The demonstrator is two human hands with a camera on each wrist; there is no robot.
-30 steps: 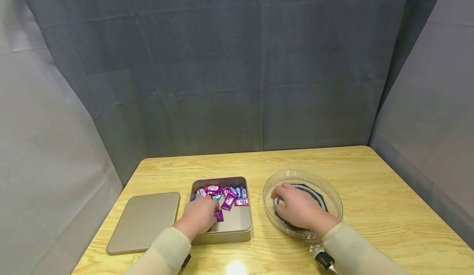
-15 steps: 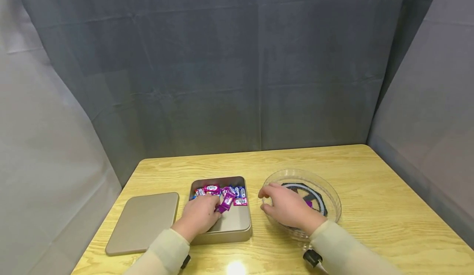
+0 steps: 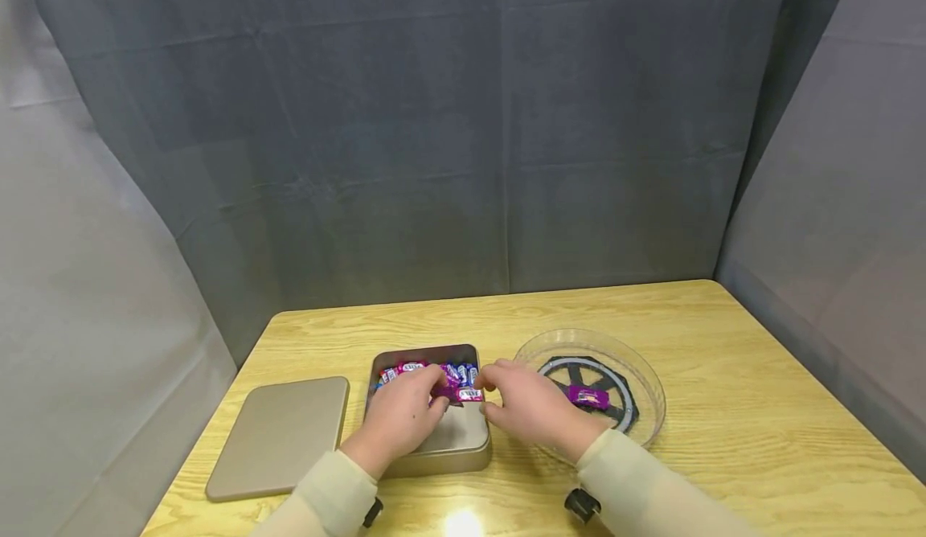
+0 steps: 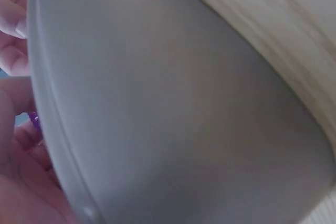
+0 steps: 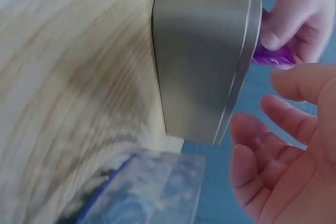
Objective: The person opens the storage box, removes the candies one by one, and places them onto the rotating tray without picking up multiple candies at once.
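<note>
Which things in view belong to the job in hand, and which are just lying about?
Part of the job, it seems:
left hand, pinching a purple-wrapped sweet
right hand, holding nothing
open tin, with other wrapped sweets
clear round dish, one purple sweet in it

Apparently just there:
flat lid, untouched, left of the tin
grey curtain behind

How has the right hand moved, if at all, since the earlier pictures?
Yes: in the head view, the right hand has moved left, from over the clear dish toward the tin.
</note>
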